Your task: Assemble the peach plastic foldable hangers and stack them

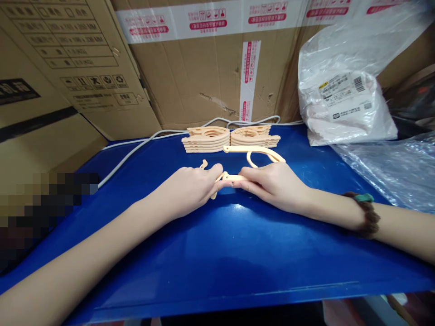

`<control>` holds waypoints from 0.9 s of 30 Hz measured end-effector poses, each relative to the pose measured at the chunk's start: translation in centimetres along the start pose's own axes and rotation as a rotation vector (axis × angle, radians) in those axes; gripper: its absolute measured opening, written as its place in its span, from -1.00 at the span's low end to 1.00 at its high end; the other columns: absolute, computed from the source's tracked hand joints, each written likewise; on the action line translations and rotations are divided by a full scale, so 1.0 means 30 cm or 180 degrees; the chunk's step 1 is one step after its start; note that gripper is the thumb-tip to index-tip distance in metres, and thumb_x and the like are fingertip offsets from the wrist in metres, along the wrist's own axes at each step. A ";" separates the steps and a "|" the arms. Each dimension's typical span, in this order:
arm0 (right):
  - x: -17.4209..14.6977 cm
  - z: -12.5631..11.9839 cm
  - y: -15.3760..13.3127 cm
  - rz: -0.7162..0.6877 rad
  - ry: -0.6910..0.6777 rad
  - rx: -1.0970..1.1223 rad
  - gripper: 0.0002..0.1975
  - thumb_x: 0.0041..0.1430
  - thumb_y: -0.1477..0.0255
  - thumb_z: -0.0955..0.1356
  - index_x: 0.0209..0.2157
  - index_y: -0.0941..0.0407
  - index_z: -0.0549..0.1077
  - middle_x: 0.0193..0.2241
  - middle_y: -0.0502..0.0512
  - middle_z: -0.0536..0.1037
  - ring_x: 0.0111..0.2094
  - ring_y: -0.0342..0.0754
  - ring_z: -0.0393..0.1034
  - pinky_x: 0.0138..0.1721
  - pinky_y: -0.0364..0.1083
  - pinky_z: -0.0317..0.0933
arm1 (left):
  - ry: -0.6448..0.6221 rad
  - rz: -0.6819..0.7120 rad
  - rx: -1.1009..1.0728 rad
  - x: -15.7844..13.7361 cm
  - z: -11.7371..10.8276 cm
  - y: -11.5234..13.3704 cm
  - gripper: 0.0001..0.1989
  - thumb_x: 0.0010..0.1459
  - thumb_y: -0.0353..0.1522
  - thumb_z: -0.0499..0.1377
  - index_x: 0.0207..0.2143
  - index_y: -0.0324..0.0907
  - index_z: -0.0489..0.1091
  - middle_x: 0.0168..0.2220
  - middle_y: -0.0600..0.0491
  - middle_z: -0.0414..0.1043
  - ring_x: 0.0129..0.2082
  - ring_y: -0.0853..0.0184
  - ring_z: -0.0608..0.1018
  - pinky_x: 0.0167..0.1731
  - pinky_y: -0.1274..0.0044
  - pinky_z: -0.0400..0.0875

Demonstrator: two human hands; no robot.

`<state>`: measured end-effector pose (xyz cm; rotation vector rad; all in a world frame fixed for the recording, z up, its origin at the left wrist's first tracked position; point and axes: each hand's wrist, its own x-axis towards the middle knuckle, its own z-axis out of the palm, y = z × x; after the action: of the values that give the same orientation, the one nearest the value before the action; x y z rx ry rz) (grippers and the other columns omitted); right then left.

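My left hand (190,186) is closed on a cream plastic folding-hanger piece; one notched end (204,164) of it shows above the fingers. My right hand (277,184) pinches a similar cream hanger arm (233,178), whose end meets the left-hand piece between my fingertips. Whether the two are joined there is hidden by the fingers. Just beyond my right hand another cream hanger arm (244,149) curves along with a loop under it; its far end passes behind the hand. Two neat stacks of like pieces, a left stack (205,146) and a right stack (254,141), sit side by side behind.
Blue table (217,262) lies under everything. A taped cardboard box (190,77) walls off the back, and a printed carton (84,50) stands at left. A white cable (129,156) runs along the back. At right are a white plastic bag (343,104) and clear plastic wrap (390,167).
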<state>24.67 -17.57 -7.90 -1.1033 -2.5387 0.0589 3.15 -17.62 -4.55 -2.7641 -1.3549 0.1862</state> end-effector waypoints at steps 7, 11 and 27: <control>-0.004 0.000 -0.005 -0.0007 -0.0026 0.0168 -0.57 0.39 0.16 0.10 -0.44 0.12 0.29 -0.63 -0.05 0.35 -0.60 -0.17 0.25 -0.49 -0.15 -0.12 | 0.0189 0.0119 0.0532 -0.009 -0.003 0.004 -0.79 0.37 -0.27 -0.03 -0.14 -0.22 0.26 -0.40 0.00 0.54 -0.51 0.23 0.56 -0.64 0.57 0.09; -0.002 0.001 -0.001 -0.0056 -0.0070 0.0273 -0.56 0.39 0.14 0.10 -0.47 0.11 0.26 -0.64 -0.07 0.32 -0.59 -0.17 0.22 -0.46 -0.14 -0.09 | 0.0422 0.0318 0.0805 -0.012 0.001 0.003 -0.74 0.38 -0.25 -0.08 -0.21 -0.22 0.29 -0.48 0.00 0.51 -0.59 0.22 0.53 -0.70 0.56 -0.02; 0.010 0.005 0.005 -0.0097 -0.0262 0.0289 -0.48 0.38 0.07 0.07 -0.48 0.12 0.31 -0.60 -0.04 0.32 -0.57 -0.16 0.18 -0.42 -0.12 -0.07 | 0.1931 0.1086 0.1485 -0.022 0.039 -0.011 -0.60 0.38 -0.35 -0.19 -0.46 -0.20 0.28 -0.69 0.06 0.30 -0.77 0.30 0.36 -0.71 0.52 -0.14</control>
<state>24.55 -17.23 -7.97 -1.0476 -2.5966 0.2135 2.33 -17.96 -5.62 -2.3393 -0.5978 -0.2709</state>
